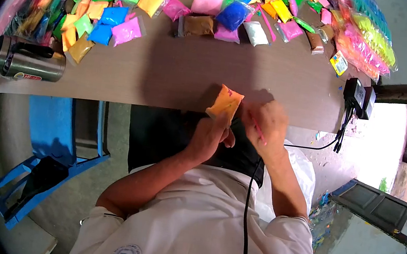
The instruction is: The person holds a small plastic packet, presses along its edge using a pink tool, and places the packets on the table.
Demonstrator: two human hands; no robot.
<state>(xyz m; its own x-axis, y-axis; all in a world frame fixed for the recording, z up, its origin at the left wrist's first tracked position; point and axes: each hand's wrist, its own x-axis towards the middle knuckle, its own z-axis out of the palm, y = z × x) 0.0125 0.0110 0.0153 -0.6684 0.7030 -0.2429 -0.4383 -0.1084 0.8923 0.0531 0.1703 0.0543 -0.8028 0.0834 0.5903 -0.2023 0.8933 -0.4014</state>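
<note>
My left hand (208,137) grips the lower end of a small orange packet (228,101) with dark reddish marks near its top edge. The packet is tilted and held just over the table's front edge. Close by on its right, my right hand (271,122), slightly blurred, is closed around a thin pink stick (257,129). The stick slants down across the fingers, and its far tip is hard to make out.
Many colourful soft packets (207,5) cover the back of the brown table (185,72). A steel mug (31,60) stands at the left, black power adapters (358,98) at the right. A blue chair (52,129) is lower left. A black cable (246,226) runs down my shirt.
</note>
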